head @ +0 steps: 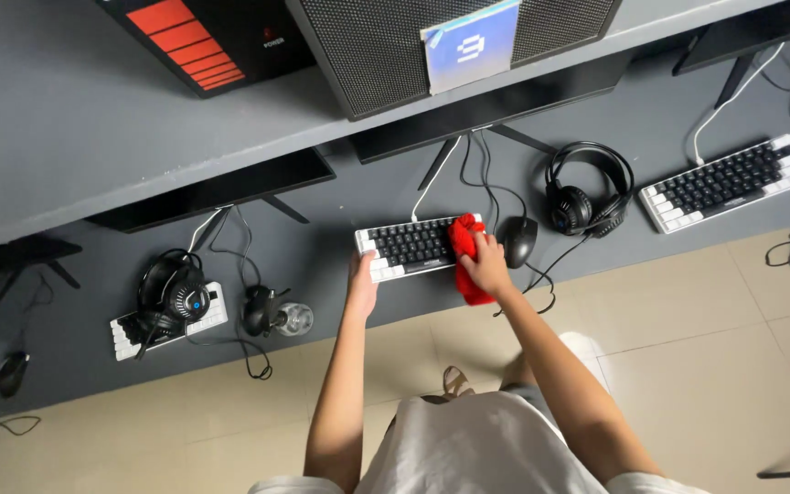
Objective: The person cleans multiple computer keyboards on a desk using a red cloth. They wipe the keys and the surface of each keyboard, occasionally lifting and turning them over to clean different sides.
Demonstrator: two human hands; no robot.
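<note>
Pressing a crumpled red cloth (pixel 468 258) onto the right end of the black-and-white compact keyboard (pixel 411 248) – right hand (pixel 485 266) clenched on it; left hand (pixel 361 285) clasps the near-left edge, keyboard's long axis running left–right along the grey bench (pixel 66 357).

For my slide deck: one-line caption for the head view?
Right hand presses a red cloth on a black-and-white keyboard while the left hand steadies its end.

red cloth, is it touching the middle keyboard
Touching. The head view shows the red cloth lying over the right end of the middle keyboard, pressed there by the right hand.
</note>
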